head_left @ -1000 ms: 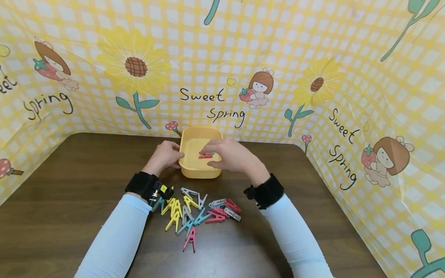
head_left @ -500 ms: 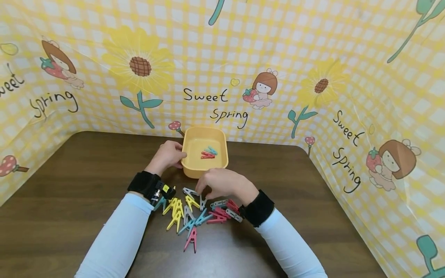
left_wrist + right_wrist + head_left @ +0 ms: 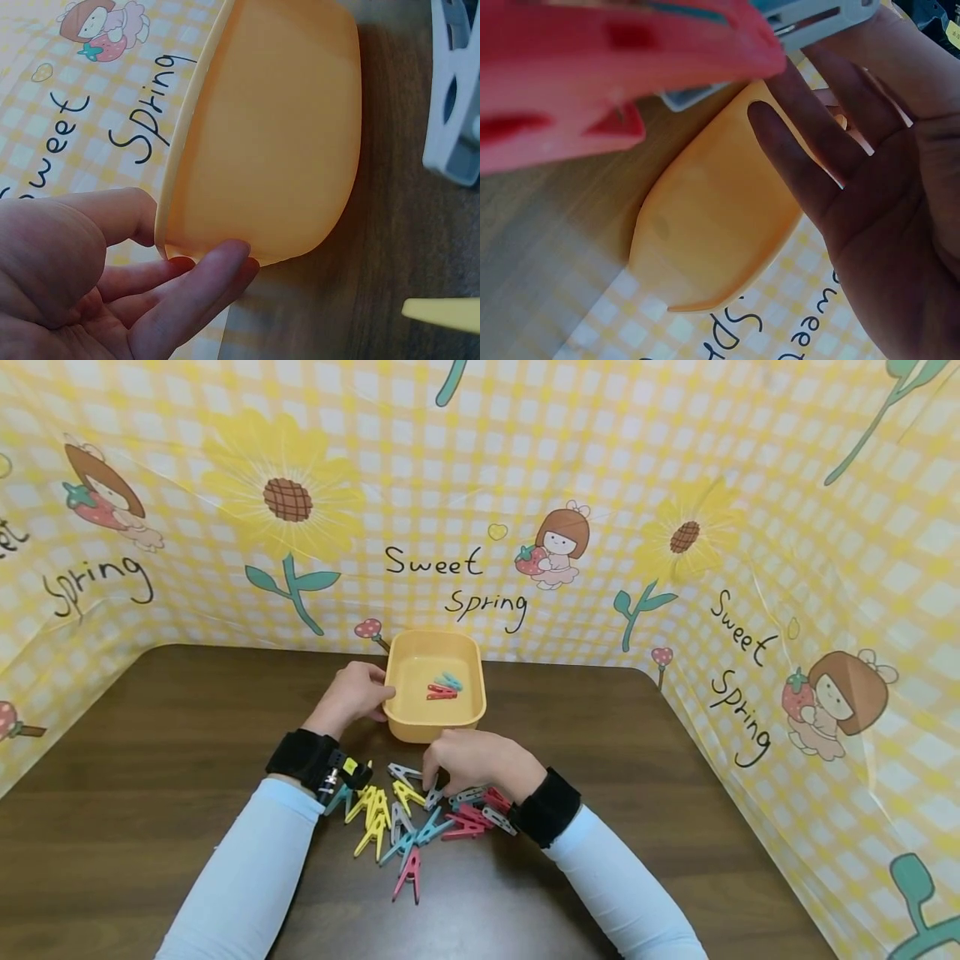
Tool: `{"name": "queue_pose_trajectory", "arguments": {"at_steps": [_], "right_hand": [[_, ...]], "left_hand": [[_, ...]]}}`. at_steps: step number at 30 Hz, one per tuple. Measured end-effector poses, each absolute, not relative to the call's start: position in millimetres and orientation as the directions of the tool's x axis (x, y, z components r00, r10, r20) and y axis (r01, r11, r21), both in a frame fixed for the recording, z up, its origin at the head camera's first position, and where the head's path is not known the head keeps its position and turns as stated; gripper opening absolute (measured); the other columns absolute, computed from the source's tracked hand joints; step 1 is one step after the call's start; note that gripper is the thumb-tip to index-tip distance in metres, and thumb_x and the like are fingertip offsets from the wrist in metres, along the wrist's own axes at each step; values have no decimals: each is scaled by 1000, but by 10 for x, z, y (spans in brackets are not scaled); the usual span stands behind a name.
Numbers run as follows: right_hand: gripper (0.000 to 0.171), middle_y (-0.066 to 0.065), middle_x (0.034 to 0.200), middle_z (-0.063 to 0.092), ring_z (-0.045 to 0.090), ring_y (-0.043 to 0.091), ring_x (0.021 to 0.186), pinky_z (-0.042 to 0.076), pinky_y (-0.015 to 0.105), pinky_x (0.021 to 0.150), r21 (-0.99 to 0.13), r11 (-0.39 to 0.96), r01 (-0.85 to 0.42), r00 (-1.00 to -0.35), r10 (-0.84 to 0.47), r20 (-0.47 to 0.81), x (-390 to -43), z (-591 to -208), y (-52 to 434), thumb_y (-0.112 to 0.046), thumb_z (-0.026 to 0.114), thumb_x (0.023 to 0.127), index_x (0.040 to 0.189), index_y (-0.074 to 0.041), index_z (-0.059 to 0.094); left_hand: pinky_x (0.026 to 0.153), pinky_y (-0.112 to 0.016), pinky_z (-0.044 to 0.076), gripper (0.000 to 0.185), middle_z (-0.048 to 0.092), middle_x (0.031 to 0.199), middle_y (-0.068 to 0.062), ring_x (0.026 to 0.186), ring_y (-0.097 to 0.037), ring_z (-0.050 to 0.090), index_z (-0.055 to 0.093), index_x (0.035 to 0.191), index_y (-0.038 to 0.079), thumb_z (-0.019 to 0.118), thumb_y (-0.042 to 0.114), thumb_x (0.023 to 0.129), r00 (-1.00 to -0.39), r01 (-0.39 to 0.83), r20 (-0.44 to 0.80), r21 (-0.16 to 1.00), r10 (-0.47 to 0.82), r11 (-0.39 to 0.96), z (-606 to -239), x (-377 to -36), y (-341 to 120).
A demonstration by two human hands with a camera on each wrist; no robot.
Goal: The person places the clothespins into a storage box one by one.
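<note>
- Gripped the yellow tub (image 3: 408, 730) by its left rim with the left hand (image 3: 352, 692), fingers curled; best done lightly, without tilting.
- Seemed wise to avoid disturbing the yellow clothespins (image 3: 377, 810) on the worktop (image 3: 585, 727), in front of the tub.
- Had the right hand (image 3: 480, 760) at a gray clothespin (image 3: 432, 798) near those, fingertips bent; could not tell pinch from touch. Probably called for a narrow grip.
- Read along the checked backdrop (image 3: 435, 485): "Spring," then "Sweet Spring" twice, with a cut-off word far left; found no brand.

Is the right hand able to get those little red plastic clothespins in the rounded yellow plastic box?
Probably yes. The box is open on top, nothing covers the red clothespins, and the right hand is close; it would need to lift over the near wall.
</note>
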State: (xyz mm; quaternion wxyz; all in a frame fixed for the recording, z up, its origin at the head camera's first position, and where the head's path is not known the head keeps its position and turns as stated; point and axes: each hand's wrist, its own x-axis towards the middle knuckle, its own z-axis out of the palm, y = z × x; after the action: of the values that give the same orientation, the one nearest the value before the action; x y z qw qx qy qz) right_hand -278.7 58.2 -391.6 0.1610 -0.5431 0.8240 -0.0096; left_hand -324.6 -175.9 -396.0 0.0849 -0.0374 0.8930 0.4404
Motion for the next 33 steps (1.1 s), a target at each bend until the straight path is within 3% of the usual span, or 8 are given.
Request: {"name": "queue_pose_trajectory", "arguments": {"at_steps": [7, 20, 33], "right_hand": [[24, -1, 120, 82, 73, 14, 118, 60, 26, 105, -186, 466, -865, -408, -869, -281, -2815, -3918, 584, -14, 85, 95, 119, -15, 85], [22, -3, 118, 81, 72, 12, 109, 61, 27, 103, -182, 503, -845, -434, -844, -314, -2836, -3936, 584, -14, 86, 94, 116, -17, 84], [21, -5, 113, 80, 70, 11, 102, 62, 28, 99, -131, 533, -836, -484, -828, -281, -2750, -3825, 594, -13, 84, 95, 116, -17, 82]], "left_hand": [[89, -42, 69, 50, 65, 141, -32, 99, -30, 81, 53, 151, -10, 61, 15, 108, -982, -150, -190, 779, 2, 608, -3954, -3249, -1759], [87, -40, 69, 50, 65, 140, -32, 101, -32, 81, 54, 150, -11, 61, 15, 108, -984, -139, -179, 787, 7, 602, -3964, -3246, -1760], [84, -40, 70, 48, 67, 139, -33, 92, -28, 82, 56, 148, -11, 61, 14, 107, -988, -121, -156, 791, 6, 600, -3983, -3241, -1763]]}}
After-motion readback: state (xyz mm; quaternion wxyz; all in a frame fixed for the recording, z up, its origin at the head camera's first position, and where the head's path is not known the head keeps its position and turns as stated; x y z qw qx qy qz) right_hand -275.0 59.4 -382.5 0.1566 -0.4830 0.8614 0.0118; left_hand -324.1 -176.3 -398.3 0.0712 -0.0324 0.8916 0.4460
